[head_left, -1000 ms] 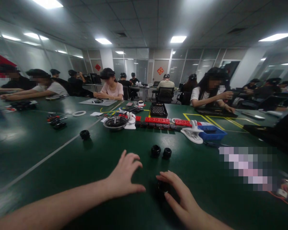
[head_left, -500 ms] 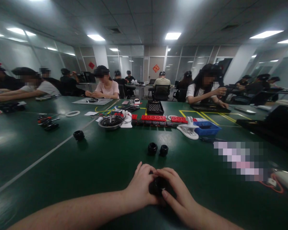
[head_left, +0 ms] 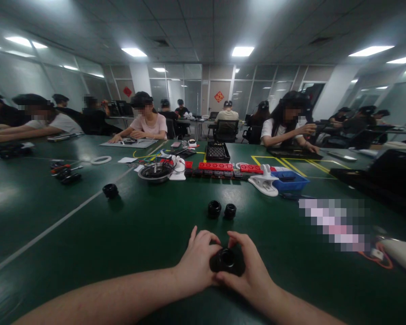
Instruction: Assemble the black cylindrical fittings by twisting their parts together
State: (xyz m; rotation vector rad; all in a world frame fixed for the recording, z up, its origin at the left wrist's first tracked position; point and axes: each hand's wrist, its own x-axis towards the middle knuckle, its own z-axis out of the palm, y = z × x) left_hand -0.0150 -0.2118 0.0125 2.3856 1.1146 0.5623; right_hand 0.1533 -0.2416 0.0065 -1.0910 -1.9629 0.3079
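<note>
two bare forearms enter from the lower edge, no sleeves showing anywhere along them. the left hand (head_left: pixel 198 264) and the right hand (head_left: pixel 253 275) wear no gloves, rings, watch or wristband; the fingernails look short and unpainted.

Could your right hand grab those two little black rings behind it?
Probably yes: the two black rings sit just past the right hand on bare table, but both hands now hold another black ring.
</note>
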